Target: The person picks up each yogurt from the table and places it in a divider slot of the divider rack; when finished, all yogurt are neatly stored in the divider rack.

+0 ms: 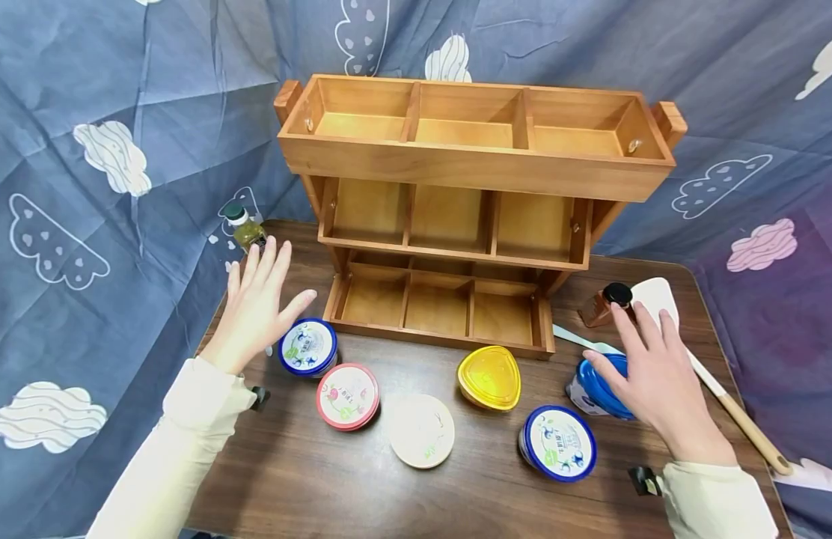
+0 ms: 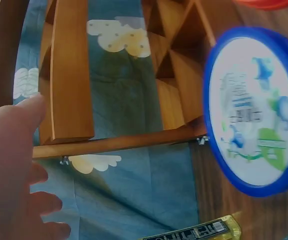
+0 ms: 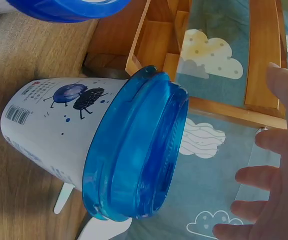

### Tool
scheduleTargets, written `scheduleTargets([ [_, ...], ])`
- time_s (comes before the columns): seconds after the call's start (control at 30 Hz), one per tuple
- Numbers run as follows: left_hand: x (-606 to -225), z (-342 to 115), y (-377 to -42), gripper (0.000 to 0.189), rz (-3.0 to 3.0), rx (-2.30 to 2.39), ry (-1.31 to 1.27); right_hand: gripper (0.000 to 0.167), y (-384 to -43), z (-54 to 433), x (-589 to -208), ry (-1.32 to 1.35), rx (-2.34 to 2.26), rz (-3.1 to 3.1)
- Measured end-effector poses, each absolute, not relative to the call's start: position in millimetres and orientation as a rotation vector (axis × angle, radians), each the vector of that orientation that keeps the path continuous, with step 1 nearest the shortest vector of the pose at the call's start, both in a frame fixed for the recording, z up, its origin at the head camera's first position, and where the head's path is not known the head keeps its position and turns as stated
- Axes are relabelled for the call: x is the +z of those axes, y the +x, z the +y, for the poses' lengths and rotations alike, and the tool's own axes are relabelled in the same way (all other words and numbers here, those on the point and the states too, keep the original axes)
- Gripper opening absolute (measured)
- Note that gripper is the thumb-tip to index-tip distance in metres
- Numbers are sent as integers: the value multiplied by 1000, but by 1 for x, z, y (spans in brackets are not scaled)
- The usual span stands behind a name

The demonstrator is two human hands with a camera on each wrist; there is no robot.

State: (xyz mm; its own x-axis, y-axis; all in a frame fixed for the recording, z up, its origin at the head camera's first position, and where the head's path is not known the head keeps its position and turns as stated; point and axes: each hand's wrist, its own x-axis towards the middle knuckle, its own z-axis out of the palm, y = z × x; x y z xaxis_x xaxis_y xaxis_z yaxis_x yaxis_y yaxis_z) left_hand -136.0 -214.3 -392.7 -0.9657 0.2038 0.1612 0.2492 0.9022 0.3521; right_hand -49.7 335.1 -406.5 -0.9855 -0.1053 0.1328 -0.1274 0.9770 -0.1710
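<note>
My left hand (image 1: 257,307), fingers spread, hovers at the left of the table. It is close to a blue-rimmed tub (image 1: 308,346) with a fruit-printed white lid, and its fingertips overlap a green-capped bottle (image 1: 244,224). My right hand (image 1: 665,378) is likewise spread and holds nothing. Beneath it stands a white cup with a blue lid (image 1: 607,383), partly hidden in the head view; the right wrist view shows its berry print (image 3: 79,102). A black-capped brown bottle (image 1: 607,303) and a white spatula (image 1: 658,299) with a wooden handle lie just beyond the right fingers.
A three-tier wooden rack (image 1: 476,166) with divided trays stands at the back. In front sit a red-rimmed tub (image 1: 349,397), a cream-lidded tub (image 1: 421,431), a yellow-lidded container (image 1: 490,378) and another blue-rimmed tub (image 1: 560,443). A pale blue utensil (image 1: 577,339) lies by the rack.
</note>
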Motion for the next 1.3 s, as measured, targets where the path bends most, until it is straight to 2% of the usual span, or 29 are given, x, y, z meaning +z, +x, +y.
scheduleTargets([
  [0.47,-377,-217,-182,63,-2665,-1460,-181,86,-37,344,-406,149,326,-2987],
  [0.77,-376,-203,-207,58,-2246,-2209,18,88,-27,356,-412,99,430,-2932],
  [0.93,-374,-189,-220,50,-2104,-2215,36,87,-22,361,-416,67,450,-2925],
  [1.3,-377,-168,-243,39,-2112,-1812,48,91,-13,369,-428,-35,486,-2998],
])
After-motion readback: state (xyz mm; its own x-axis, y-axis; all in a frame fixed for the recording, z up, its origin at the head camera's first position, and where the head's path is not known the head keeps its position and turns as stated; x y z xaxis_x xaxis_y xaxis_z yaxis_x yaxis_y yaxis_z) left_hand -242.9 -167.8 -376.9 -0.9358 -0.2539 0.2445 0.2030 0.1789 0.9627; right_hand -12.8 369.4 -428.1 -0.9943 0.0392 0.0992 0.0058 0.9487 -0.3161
